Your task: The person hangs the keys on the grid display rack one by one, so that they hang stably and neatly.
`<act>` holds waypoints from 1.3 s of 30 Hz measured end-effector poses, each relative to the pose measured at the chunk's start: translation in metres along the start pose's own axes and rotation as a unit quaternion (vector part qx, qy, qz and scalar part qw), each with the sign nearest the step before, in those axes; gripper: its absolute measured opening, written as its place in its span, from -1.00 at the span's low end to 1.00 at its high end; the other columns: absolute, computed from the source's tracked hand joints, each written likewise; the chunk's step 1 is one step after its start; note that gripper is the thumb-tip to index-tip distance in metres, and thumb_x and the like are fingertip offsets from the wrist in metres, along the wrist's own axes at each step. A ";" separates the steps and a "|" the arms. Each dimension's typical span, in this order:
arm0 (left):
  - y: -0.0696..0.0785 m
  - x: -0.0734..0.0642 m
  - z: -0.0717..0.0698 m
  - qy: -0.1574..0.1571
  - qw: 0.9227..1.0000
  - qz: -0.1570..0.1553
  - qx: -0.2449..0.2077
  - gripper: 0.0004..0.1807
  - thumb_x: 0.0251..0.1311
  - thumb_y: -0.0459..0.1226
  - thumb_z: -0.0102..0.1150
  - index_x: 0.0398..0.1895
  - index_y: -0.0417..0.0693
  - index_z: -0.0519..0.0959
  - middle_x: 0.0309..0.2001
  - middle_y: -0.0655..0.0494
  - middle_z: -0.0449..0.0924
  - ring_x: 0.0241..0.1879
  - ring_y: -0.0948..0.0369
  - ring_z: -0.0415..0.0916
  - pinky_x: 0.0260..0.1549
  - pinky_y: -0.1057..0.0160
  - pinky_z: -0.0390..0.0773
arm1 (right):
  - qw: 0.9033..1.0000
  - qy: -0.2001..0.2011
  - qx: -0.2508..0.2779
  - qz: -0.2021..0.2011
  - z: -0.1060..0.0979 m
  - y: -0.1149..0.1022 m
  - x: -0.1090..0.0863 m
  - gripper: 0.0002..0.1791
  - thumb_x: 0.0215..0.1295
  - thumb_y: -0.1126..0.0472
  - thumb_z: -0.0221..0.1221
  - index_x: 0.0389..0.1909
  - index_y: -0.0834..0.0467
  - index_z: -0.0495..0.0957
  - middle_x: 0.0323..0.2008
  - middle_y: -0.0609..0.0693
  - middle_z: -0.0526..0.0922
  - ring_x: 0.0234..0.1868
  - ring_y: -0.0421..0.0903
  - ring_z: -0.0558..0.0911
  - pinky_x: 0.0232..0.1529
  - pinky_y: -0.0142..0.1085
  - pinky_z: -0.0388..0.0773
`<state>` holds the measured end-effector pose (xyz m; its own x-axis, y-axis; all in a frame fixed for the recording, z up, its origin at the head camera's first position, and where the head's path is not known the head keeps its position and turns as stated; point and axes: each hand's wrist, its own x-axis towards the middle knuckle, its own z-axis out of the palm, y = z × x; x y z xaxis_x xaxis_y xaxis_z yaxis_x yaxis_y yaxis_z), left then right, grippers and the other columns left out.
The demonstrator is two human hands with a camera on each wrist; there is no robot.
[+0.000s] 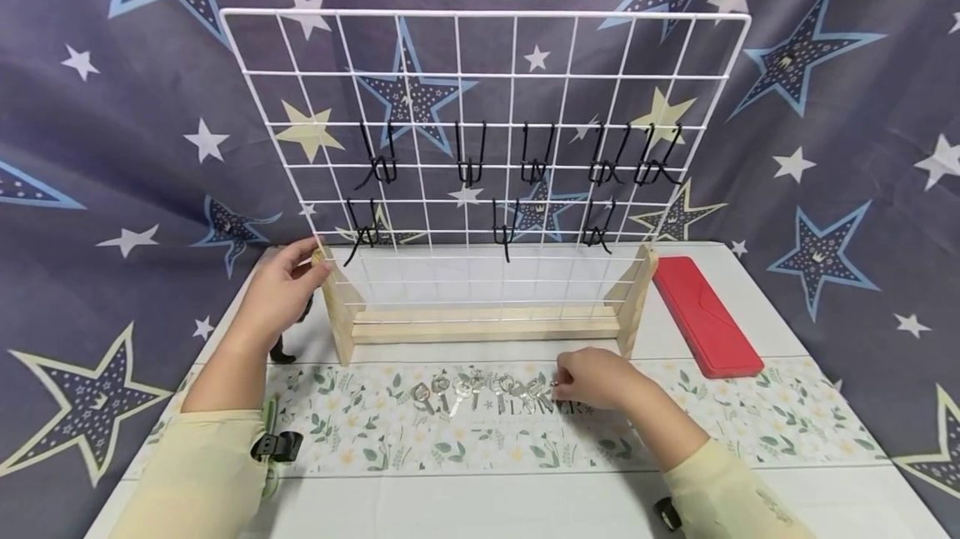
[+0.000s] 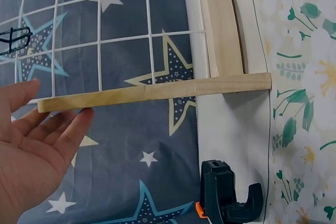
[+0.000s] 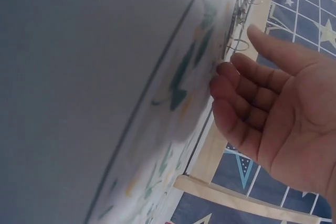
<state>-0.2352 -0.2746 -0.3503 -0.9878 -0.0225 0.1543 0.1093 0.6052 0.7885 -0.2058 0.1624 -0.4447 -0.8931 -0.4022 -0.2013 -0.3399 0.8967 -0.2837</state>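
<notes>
1. Several keys [image 1: 462, 389] lie in a row on the flowered runner [image 1: 337, 435] covering the bench [image 1: 390, 506]. The right hand [image 1: 596, 376] is at the row's right end: its fingers curl around a ring [image 3: 239, 41], but I cannot tell whether they pinch it.
2. The rings sit close together, so lifting one could drag its neighbour; a loose hold on such thin wire could drop it.
3. The row's long axis runs left to right, along the rack [image 1: 512, 124]. Most rings seem to face the rack, with blades slanting toward the person (the end key is mostly hidden).
4. Farther off, the left hand [image 1: 281, 287] grips the upper end of the wooden side [image 2: 152, 92]; a careless push there could skid the rack.
5. Beyond, black hooks [image 1: 504, 227] hang on the wires.
</notes>
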 end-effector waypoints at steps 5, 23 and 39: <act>-0.003 0.001 0.003 0.025 1.000 0.006 -0.012 -0.40 0.48 -0.04 -0.07 0.45 -0.15 0.25 0.37 -0.23 0.33 0.33 -0.15 0.34 0.24 0.01 0.55 | 1.000 0.003 -0.010 -0.006 0.003 -0.003 0.001 -0.82 0.24 0.04 0.32 -0.49 -0.05 0.55 -0.60 -0.23 0.50 -0.55 -0.22 0.45 -0.46 -0.30 0.48; -0.005 0.006 0.008 0.049 0.998 0.002 0.024 -0.50 0.51 -0.12 -0.12 0.40 -0.15 0.30 0.34 -0.25 0.36 0.22 -0.18 0.46 0.10 0.09 0.64 | 0.993 0.085 0.000 -0.076 -0.023 0.002 -0.009 -0.78 0.32 0.16 0.23 -0.52 -0.09 0.49 -0.58 -0.26 0.47 -0.54 -0.27 0.40 -0.50 -0.38 0.41; -0.003 0.006 0.011 0.056 0.998 0.001 0.002 -0.50 0.51 -0.15 -0.10 0.39 -0.20 0.31 0.31 -0.28 0.38 0.20 -0.16 0.48 0.02 0.30 0.66 | 0.962 0.234 0.108 -0.087 -0.087 0.006 -0.045 -0.93 0.38 0.07 0.21 -0.30 -0.06 0.58 -0.57 -0.20 0.48 -0.55 -0.23 0.43 -0.53 -0.38 0.44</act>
<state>-0.2424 -0.2680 -0.3580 -0.9690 -0.1097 0.2213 0.1104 0.6093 0.7852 -0.1932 0.2024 -0.3554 -0.8803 -0.3707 0.2960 -0.4723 0.7435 -0.4735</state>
